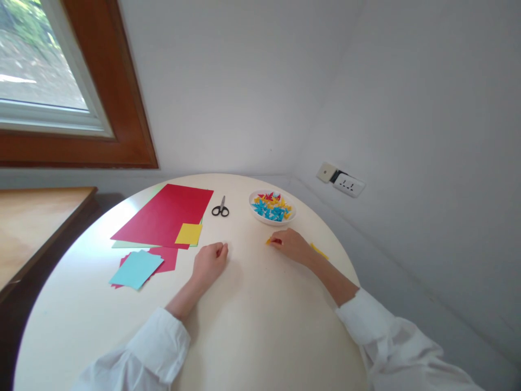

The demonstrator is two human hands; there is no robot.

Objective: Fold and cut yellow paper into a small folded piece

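My right hand (288, 244) pinches a small yellow paper piece (268, 241) just above the table, in front of a white dish (266, 221). Small folded paper shapes (273, 208) in blue, yellow and red fill that dish. Beyond my right wrist lies a yellow paper strip (319, 251). My left hand (209, 263) rests on the table as a loose fist, with nothing visible in its fingers. To its left are a yellow paper square (189, 234) and a light blue paper square (137, 269), the blue one on top of pink squares (169, 259).
The round cream table (244, 336) stands close to the walls. Black-handled scissors (220, 209) lie near its back, beside a large red paper sheet (166, 214) over pale green paper. A wall socket (349, 185) is at the right; a wooden surface (36, 222) is at the left.
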